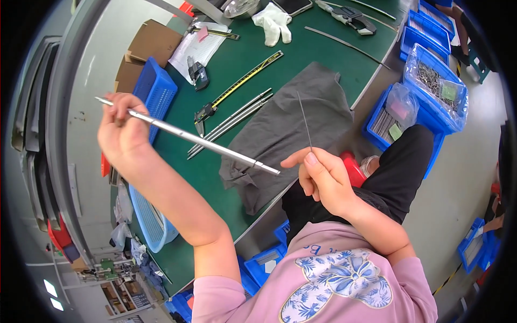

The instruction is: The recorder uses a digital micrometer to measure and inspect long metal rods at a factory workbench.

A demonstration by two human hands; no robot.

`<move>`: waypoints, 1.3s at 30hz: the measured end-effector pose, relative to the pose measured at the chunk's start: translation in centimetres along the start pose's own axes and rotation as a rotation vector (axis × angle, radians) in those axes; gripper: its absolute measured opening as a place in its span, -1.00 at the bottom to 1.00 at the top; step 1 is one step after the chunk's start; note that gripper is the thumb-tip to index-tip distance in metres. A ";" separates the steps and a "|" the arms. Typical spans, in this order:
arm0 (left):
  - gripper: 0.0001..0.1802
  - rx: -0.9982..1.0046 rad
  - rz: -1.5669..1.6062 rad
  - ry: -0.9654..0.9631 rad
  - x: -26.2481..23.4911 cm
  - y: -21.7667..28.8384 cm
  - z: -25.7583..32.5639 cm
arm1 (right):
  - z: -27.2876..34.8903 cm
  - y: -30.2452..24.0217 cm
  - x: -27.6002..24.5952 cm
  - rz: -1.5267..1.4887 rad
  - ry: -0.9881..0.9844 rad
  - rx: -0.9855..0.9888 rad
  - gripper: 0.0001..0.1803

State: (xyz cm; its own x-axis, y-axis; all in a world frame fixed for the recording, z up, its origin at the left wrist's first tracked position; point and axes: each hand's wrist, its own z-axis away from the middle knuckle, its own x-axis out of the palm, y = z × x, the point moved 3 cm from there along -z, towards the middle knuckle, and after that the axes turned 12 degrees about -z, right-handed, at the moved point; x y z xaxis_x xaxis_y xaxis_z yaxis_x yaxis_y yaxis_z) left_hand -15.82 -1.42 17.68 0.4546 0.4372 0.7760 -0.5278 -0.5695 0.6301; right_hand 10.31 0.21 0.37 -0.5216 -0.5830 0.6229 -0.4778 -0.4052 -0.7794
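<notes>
My left hand [128, 121] is raised at the left and closed round the far end of a long silver metal rod [196, 139]. The rod slants down to the right above the table, and its stepped near end stops just short of my right hand [327, 180]. Between thumb and fingers my right hand pinches a thin dark wire [305, 119], which points up and away over a grey cloth [293, 116]. The cloth lies rumpled on the green table [237, 40]. Beside it several similar rods [231, 123] rest side by side.
A digital caliper [237, 83] lies beyond the rods, with a micrometer [198, 74] to its left. White gloves [272, 24] and a second micrometer [350, 17] are at the back. Blue baskets [156, 89] flank the table; blue bins [436, 86] with metal parts stand at right.
</notes>
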 end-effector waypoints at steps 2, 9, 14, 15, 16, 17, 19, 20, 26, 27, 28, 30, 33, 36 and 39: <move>-0.84 0.011 0.006 0.103 -0.4 -1.9 0.1 | 0.5 -0.3 0.0 -0.021 -0.010 -0.028 -0.58; -0.80 -0.068 -0.015 0.147 -1.2 -5.6 1.1 | 1.0 -0.5 0.0 -0.044 0.005 -0.109 -0.64; -0.83 -0.097 -0.120 0.146 -5.2 -6.3 1.5 | 1.2 -0.5 -1.0 -0.249 0.153 -0.087 -0.69; -0.84 -0.096 -0.201 0.104 -6.8 -6.1 2.1 | 1.2 -0.6 -1.3 -0.239 0.158 -0.085 -0.69; -0.84 -0.037 -0.426 0.159 -8.1 -6.3 3.0 | 1.1 -0.7 -1.9 -0.227 0.178 -0.083 -0.69; -0.84 -0.076 -0.468 0.215 -9.3 -6.6 3.9 | 0.9 -0.8 -2.5 -0.215 0.198 -0.082 -0.68; -0.82 -0.196 -0.567 0.239 -12.5 -6.5 6.2 | 0.3 -0.4 -4.3 -0.175 0.213 -0.037 -0.66; -0.81 -0.277 -0.623 0.207 -14.1 -6.1 7.3 | -0.1 0.0 -5.1 -0.153 0.211 -0.035 -0.65; -0.75 -0.448 -0.983 0.205 -14.0 -6.5 12.6 | -1.2 0.4 -8.7 0.050 0.193 0.063 -0.67; -0.75 -0.431 -0.971 0.221 -14.3 -6.4 12.9 | -1.1 0.1 -8.8 0.063 0.195 0.076 -0.67; -0.81 -0.307 -1.168 0.153 -14.5 -6.1 12.8 | -1.2 -0.3 -8.8 0.077 0.199 0.087 -0.66; -0.80 -0.078 -1.415 0.021 -12.8 -6.8 12.6 | -1.3 -1.1 -8.7 0.145 0.193 0.073 -0.66; -0.79 0.087 -1.618 -0.244 -9.0 -9.8 12.1 | -1.6 -1.6 -8.6 0.224 0.244 0.036 -0.65; -0.89 0.354 -1.777 -0.660 -5.9 -13.6 10.2 | -1.8 -1.1 -9.2 0.249 0.285 0.035 -0.64; -0.91 0.456 -1.801 -0.772 -4.3 -16.9 9.8 | -1.6 -1.1 -8.5 0.222 0.331 0.076 -0.65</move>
State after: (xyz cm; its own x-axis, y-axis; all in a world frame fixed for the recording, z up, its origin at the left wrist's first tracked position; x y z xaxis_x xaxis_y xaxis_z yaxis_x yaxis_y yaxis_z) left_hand -1.80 -0.43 3.43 0.3734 0.3374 -0.8641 0.9247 -0.0609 0.3758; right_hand 14.19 6.77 -3.95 -0.8115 -0.4088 0.4176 -0.2810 -0.3536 -0.8922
